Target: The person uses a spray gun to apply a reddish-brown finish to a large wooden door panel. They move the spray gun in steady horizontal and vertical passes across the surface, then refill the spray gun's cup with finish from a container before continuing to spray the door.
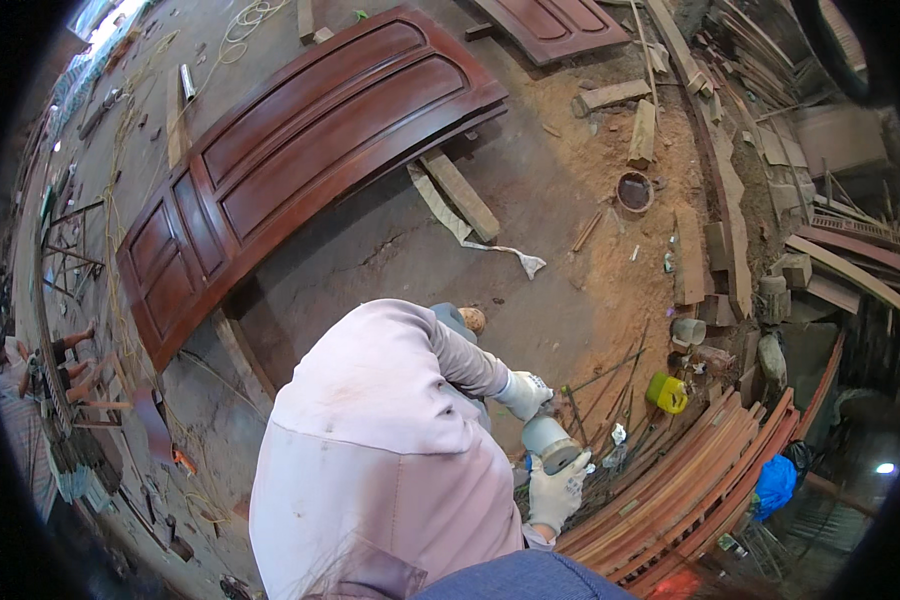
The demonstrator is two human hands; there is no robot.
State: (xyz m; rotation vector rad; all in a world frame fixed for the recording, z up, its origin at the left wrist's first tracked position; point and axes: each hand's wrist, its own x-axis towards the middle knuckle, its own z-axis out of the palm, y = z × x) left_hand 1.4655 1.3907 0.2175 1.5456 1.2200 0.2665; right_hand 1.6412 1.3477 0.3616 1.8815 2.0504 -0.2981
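I wear pale gloves on both hands. My right hand (557, 492) is closed round the lower end of a pale grey cylindrical pot (545, 436), which is tilted in front of my body. A darker round end of the pot faces the glove. Just beyond the pot's other end is my left hand (525, 396), its fingers curled in; whatever they hold, if anything, is too small to make out. My left sleeve and shoulder fill much of the lower middle.
A glossy red-brown panelled door (315, 135) lies on wooden blocks, with a second door (555, 25) beyond. Stacked red-brown boards (670, 490), a yellow jug (667, 393) and a round bucket (634, 191) are to the right. A person (25, 410) is at far left.
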